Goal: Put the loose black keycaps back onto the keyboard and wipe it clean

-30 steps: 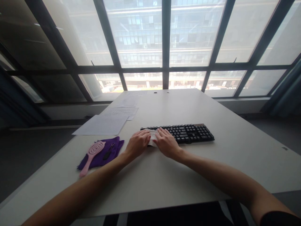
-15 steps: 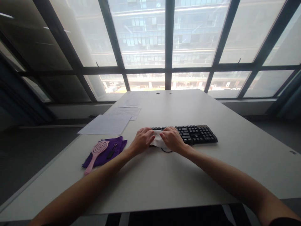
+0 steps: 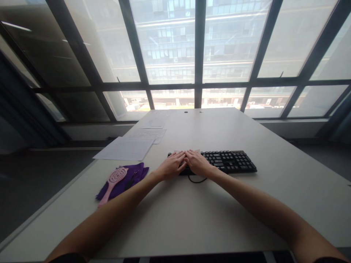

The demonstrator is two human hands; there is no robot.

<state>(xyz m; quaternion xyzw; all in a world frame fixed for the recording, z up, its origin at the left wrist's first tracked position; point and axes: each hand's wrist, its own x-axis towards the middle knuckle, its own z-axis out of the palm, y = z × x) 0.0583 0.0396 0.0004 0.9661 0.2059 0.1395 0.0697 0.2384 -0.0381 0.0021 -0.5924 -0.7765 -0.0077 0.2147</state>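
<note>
A black keyboard (image 3: 233, 160) lies across the middle of the white table. On its left part is a thin white sheet, a wipe or tissue (image 3: 196, 151), mostly hidden under my hands. My left hand (image 3: 173, 165) rests flat on it with the fingers stretched forward. Beside it, my right hand (image 3: 196, 163) also lies flat, its fingertips meeting those of the left. The keyboard's cable (image 3: 197, 181) loops out at the near edge.
A pink hairbrush (image 3: 116, 177) and a small dark tool (image 3: 131, 182) lie on a folded purple cloth (image 3: 139, 171) to the left. Printed papers (image 3: 124, 148) are spread behind them. The white table (image 3: 208, 215) reaches toward large windows.
Both hands have gone from pinching the white sheet's edges to lying flat over it on the keyboard, their fingertips now together. The sheet is now mostly covered, and the view has tilted slightly up.
</note>
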